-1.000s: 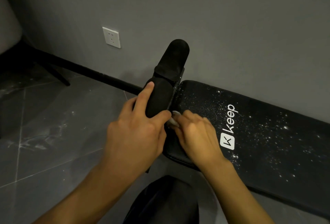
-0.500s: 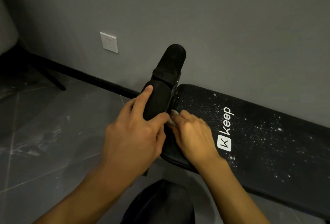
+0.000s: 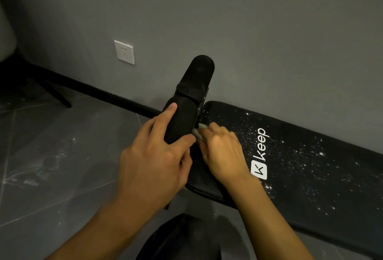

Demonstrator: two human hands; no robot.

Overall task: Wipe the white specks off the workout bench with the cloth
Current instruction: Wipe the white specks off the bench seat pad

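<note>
At the bench (image 3: 310,172) end: our right hand (image 3: 223,152) pinches the cloth (image 3: 198,132).
Left hand (image 3: 153,162): grips the foam roller (image 3: 182,123).
Risk: sweeping fast, we scatter white specks (image 3: 300,156) onto the floor (image 3: 62,166).

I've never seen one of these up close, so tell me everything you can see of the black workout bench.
The workout bench is a long black padded board with a textured, leather-like cover, lying flat along the grey wall. White Keep lettering and a square logo mark its top, and white specks are scattered over much of it. At one end rise two black cushioned rollers. The left hand grips the lower roller; the right hand presses a whitish cloth onto the pad beside it.
</note>
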